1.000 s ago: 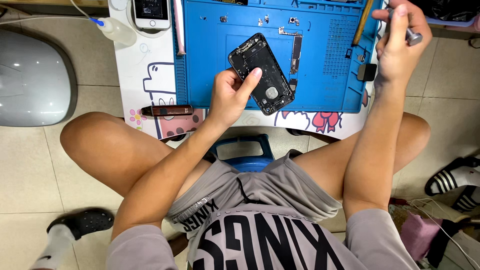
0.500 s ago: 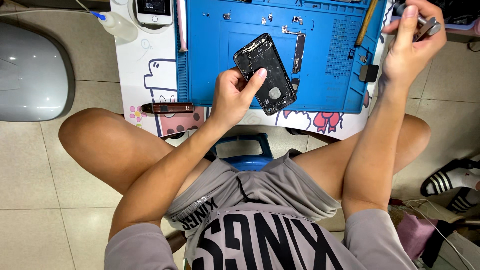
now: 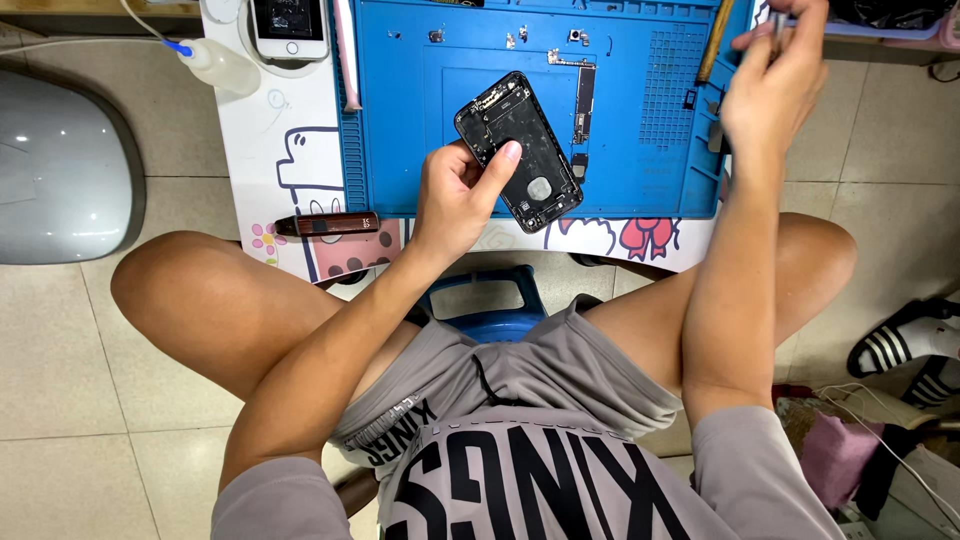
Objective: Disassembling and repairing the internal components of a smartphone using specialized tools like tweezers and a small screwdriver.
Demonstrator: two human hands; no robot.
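Grey, domed and glossy, a shell (image 3: 60,160) sits on the tiled floor at far left, well apart from the white surface (image 3: 290,150). On that surface lie a plastic squeeze bottle (image 3: 218,62), a white phone (image 3: 288,25) and a brown pen-like tool (image 3: 328,224) near the front edge. The blue mat (image 3: 640,180) leaves open room to the right of the opened phone body (image 3: 518,150). The left hand (image 3: 458,195) grips its lower left edge, fingers curled, thumb on top; its long axis runs diagonally, top end pointing up-left. The right hand (image 3: 772,85) pinches a thin metal tool (image 3: 779,20) at the mat's top right corner.
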